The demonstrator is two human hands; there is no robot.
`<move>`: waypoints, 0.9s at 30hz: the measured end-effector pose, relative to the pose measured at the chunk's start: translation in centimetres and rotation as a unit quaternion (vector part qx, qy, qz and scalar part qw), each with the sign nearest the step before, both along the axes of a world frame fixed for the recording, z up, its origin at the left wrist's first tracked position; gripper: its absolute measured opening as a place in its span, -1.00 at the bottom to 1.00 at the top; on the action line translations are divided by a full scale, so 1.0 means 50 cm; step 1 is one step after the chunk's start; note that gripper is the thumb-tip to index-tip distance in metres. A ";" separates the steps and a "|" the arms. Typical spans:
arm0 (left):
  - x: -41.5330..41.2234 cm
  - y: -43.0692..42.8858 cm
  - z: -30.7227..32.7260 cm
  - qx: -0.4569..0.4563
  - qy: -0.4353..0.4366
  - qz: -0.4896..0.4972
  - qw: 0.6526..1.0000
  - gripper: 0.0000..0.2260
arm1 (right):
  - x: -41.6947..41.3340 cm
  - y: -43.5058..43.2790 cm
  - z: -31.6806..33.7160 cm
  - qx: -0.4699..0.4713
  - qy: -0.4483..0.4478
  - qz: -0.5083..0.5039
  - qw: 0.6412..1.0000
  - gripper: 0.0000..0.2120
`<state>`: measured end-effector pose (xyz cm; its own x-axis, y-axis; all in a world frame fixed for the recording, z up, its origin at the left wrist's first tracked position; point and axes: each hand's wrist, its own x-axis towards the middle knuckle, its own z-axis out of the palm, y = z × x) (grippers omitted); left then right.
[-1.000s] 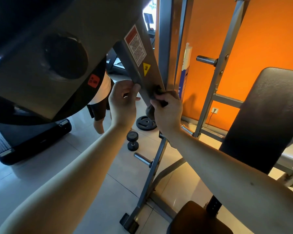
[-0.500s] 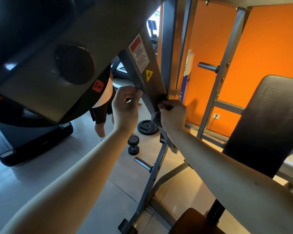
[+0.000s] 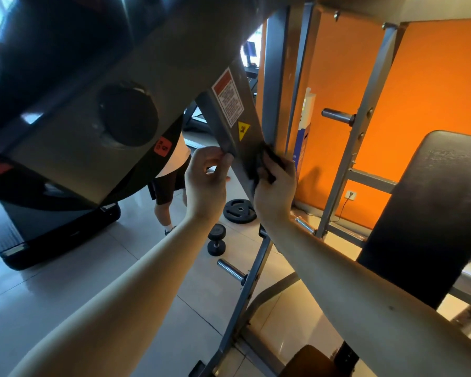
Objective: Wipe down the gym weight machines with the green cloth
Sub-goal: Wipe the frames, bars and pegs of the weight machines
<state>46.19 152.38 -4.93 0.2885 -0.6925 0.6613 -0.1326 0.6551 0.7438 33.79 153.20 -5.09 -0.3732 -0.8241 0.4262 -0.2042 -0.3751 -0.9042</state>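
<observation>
Far left: a black treadmill [image 3: 52,232] stands on the tiled floor [image 3: 79,289]. Above it, the machine's broad grey housing [image 3: 74,148] fills the upper left of the view. It carries a round black cap [image 3: 128,115] and an orange sticker [image 3: 163,146] near its lower edge. Behind the housing, a second person's legs [image 3: 165,197] are partly visible.

Left hand [image 3: 206,186]: fingers curled, with thumb and fingertips pinching the left edge of the slanted bar [image 3: 242,148]. The bar bears a red-and-white warning label [image 3: 227,100] and a yellow triangle sticker [image 3: 243,130].

On the floor below the hands are a black dumbbell [image 3: 216,240] and a black weight plate [image 3: 239,210], near each other but apart. A chrome peg [image 3: 230,269] juts from the lower frame.

The cloth [image 3: 257,170] lies against the lower right edge of the slanted bar, just below the triangle sticker. It reads dark in this shadow, so its colour cannot be confirmed.

Right hand [image 3: 276,191]: fingers wrapped around the cloth, pressing it onto the bar. Most of the cloth is hidden under the fingers.

Right of the hands is a grey upright post [image 3: 272,77]. Beyond it, a second chrome peg [image 3: 337,117] projects from a thinner upright. A wall socket [image 3: 351,195] with a cord sits low on the orange wall [image 3: 433,77].

Far right: a black padded backrest [image 3: 433,213], tilted.
</observation>
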 end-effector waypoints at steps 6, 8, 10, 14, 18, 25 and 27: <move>-0.016 0.005 -0.017 -0.006 -0.016 0.031 0.999 -0.87 | -0.023 0.013 0.015 0.040 -0.031 -0.029 0.998 -0.74; -0.017 0.003 -0.028 0.001 -0.020 0.038 0.999 -0.87 | 0.006 0.019 0.052 -0.031 -0.002 -0.019 0.999 -0.75; -0.019 0.002 -0.035 0.006 -0.020 0.038 0.999 -0.84 | 0.025 0.017 0.067 -0.082 -0.012 -0.009 0.997 -0.76; -0.030 0.002 -0.039 0.035 -0.013 0.035 0.999 -0.75 | 0.011 -0.002 0.013 -0.096 -0.005 -0.016 0.995 -0.70; -0.049 0.000 -0.044 0.058 -0.024 0.043 0.997 -0.68 | -0.033 -0.023 -0.075 0.074 -0.029 -0.052 0.995 -0.75; -0.068 -0.007 -0.066 0.080 -0.021 0.069 0.994 -0.63 | -0.021 -0.016 -0.030 -0.001 -0.008 -0.023 1.000 -0.72; -0.071 -0.007 -0.067 0.071 -0.018 0.076 0.994 -0.64 | -0.007 -0.012 -0.033 -0.042 0.005 -0.016 0.999 -0.71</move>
<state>42.65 152.03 -8.30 0.3744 -0.7298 0.5720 -0.2511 0.5140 0.8202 33.45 152.61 -6.76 -0.3940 -0.7730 0.4972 -0.2261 -0.4429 -0.8676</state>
